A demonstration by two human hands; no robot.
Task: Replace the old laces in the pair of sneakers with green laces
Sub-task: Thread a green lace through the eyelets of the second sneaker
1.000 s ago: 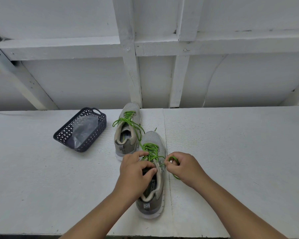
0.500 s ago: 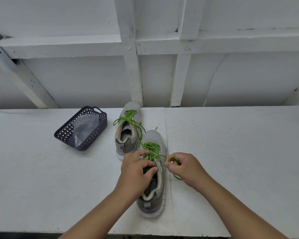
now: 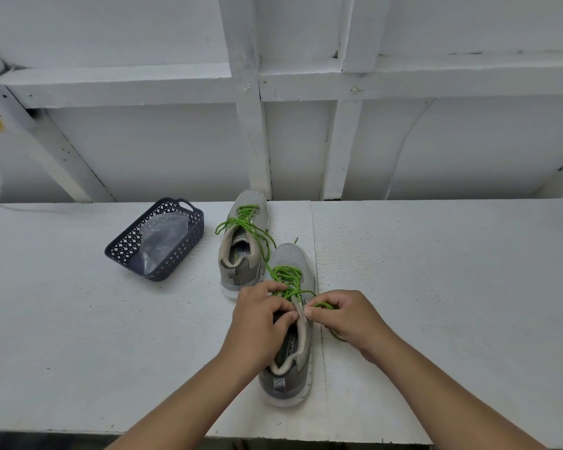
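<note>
Green laces (image 3: 286, 277) look thin, floppy and light, so grab near the tips. They're on the near sneaker (image 3: 290, 336) by the table's front edge; right hand (image 3: 348, 319) pinches one end, left hand (image 3: 260, 323) grips the collar.

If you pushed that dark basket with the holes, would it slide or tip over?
The basket would probably slide easily: it looks like thin holey plastic, and all that shows inside is a clear plastic bag, so it is likely light. It sits low and wide on the white table, so tipping seems unlikely.
</note>
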